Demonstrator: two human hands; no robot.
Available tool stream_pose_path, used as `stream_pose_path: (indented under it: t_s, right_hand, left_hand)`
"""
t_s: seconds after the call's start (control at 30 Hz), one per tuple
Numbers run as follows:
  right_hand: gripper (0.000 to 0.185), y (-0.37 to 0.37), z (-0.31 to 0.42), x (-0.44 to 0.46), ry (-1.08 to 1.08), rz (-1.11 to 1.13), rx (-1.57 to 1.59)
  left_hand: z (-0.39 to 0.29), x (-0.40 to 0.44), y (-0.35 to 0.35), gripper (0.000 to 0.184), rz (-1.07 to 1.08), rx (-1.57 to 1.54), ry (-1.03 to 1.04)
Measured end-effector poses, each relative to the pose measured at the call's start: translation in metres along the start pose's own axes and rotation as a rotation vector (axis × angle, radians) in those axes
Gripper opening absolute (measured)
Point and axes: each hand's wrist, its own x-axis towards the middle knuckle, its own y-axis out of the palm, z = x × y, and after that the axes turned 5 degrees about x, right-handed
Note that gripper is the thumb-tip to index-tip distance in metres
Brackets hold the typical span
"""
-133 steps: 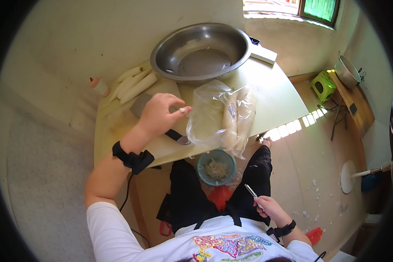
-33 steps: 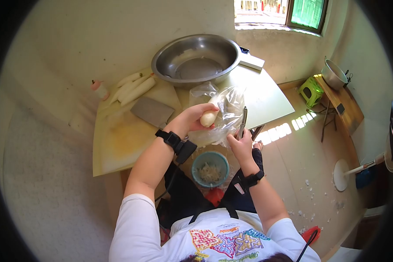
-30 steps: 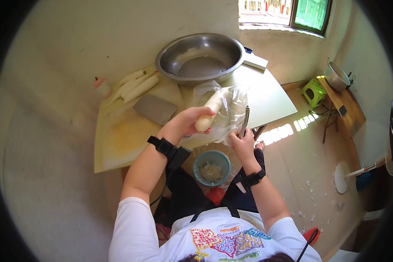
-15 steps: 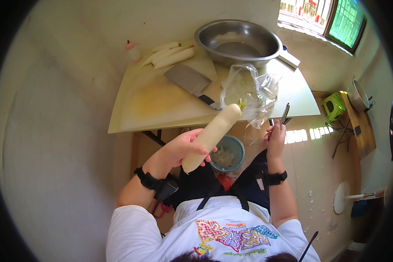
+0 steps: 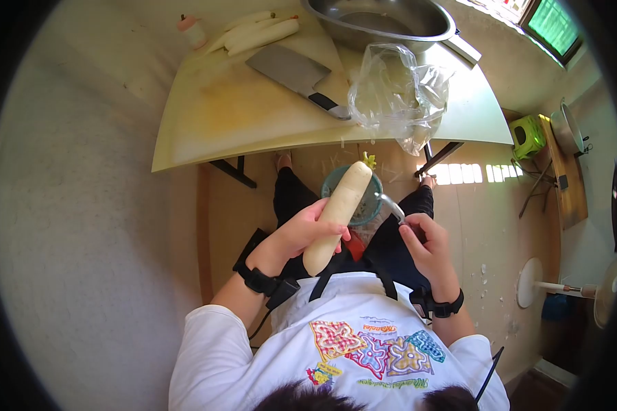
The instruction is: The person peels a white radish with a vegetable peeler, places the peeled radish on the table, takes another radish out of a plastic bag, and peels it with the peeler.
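Table edge (image 5: 206, 152) beyond the radish (image 5: 347, 197) tight in the left hand (image 5: 303, 231), peeler (image 5: 392, 205) tight in the right hand (image 5: 429, 248)

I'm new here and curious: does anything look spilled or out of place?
Yes: small white scraps lie scattered on the tan floor, outside the round blue tub, so they look dropped. The crumpled clear plastic bag also droops untidily over the front edge of the pale yellow table.
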Motion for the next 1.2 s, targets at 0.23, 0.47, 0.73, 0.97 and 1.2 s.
stream_pose_path:
  t_s: [0.23,0.47,0.73,0.97,1.2]
  right_hand:
    - [0.011,0.004,-0.021,0.001,0.102,-0.085,0.237]
    - [0.012,0.000,0.000,0.015,0.308,-0.097,0.567]
    - [0.017,0.008,0.007,0.021,0.154,0.023,0.285]
    - [0.022,0.016,0.018,0.030,0.096,-0.002,0.099]
    - [0.013,0.010,0.011,0.036,0.027,0.125,0.072]
  left_hand:
    - [0.004,-0.004,0.004,0.063,0.004,0.062,-0.043]
    - [0.022,-0.007,-0.002,0.067,-0.073,0.315,0.104]
    - [0.006,-0.015,0.007,0.061,-0.282,0.742,0.239]
    - [-0.010,-0.020,0.018,0.052,-0.368,1.133,0.244]
    - [-0.012,-0.019,0.019,0.051,-0.360,1.212,0.284]
